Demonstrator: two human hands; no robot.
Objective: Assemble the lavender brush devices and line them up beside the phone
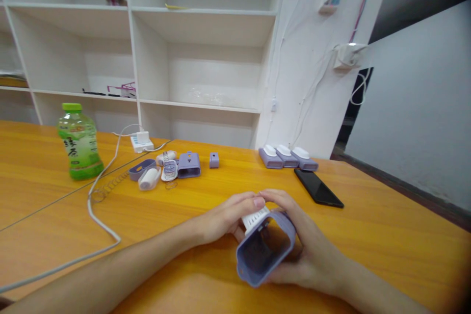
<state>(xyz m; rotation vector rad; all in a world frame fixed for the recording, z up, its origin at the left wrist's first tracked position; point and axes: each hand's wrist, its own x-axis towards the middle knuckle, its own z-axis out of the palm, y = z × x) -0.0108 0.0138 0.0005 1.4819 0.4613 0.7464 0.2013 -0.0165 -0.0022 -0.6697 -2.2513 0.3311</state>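
My right hand (312, 255) is wrapped round a hollow purple plastic housing (253, 257), tilted so that its open end faces me. Against the housing's upper left side sits a white ribbed plastic part (254, 219), which my left hand (228, 216) grips with the thumb on top. The fingertips of both hands meet above the two pieces. Whether the white part is joined to the housing or only touches it, I cannot tell. Further back on the table stand another purple housing (189, 166), a small purple piece (214, 160) and a purple ring (142, 170).
White plastic parts (149, 178) and a coil spring (114, 185) lie at the back left. A green bottle (81, 142), a white cable (106, 225) and a power strip (142, 141) are further left. Several purple-and-white units (289, 157) and a black phone (318, 188) lie right.
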